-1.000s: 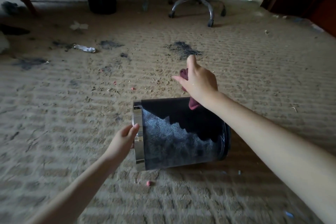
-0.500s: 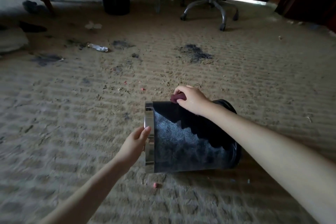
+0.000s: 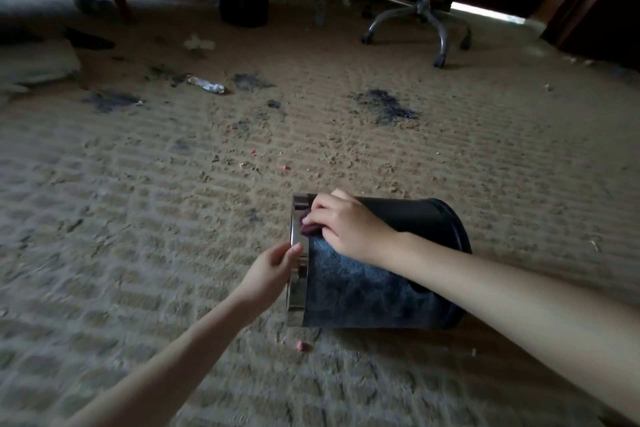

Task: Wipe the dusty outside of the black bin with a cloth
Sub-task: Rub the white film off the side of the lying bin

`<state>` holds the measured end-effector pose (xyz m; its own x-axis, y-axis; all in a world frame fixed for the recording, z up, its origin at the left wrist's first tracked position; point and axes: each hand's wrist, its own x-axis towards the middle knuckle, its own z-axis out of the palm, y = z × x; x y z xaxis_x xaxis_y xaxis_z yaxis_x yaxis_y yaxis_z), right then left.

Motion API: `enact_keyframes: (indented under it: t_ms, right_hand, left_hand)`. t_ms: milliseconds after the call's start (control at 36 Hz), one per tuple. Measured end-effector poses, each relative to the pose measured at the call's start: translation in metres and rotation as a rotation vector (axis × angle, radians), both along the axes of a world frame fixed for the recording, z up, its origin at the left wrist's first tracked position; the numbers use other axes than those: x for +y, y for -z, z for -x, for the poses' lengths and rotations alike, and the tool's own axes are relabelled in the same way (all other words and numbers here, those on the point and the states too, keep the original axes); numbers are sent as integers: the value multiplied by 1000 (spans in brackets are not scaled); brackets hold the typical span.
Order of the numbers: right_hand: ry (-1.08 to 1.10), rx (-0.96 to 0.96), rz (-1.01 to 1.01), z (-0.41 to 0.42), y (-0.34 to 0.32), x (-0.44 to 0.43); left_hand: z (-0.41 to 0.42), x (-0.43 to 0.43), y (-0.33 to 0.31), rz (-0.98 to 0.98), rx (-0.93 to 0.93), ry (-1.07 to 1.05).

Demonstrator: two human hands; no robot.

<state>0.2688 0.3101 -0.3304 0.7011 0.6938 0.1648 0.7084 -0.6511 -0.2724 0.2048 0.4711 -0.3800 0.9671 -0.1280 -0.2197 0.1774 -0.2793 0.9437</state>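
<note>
While the left hand (image 3: 273, 269) pinched the rim (image 3: 298, 291), likely steadying the black bin (image 3: 363, 295), the right hand (image 3: 346, 225) gripped the cloth (image 3: 306, 227) against its side.

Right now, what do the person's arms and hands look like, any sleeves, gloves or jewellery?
No sleeves show: the left arm and right arm are bare up to the frame edge. The left hand and right hand wear no gloves, and no watch, bracelet or ring is visible. Blur hides finer detail such as nails.
</note>
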Motion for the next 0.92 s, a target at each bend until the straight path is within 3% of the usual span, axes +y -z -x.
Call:
enact_keyframes:
  t_ms: [111, 250, 417, 667, 833, 917]
  right_hand:
    - [-198, -59, 149, -13, -16, -5]
    - [5, -102, 17, -46, -21, 6]
    - [-68, -121, 30, -18, 7, -6]
    - [-103, -159, 299, -10, -24, -92]
    - [-87, -260, 49, -24, -23, -36]
    - [-177, -248, 22, -20, -2, 1]
  left_hand:
    - [-1, -3, 3, 10, 27, -34]
    - [-2, -3, 7, 50, 36, -47]
    - [-10, -3, 9, 46, -32, -67]
    - [-7, -3, 5, 80, 4, -53]
    - [-15, -1, 4, 131, 53, -24]
    - [-15, 1, 8, 181, 71, -17]
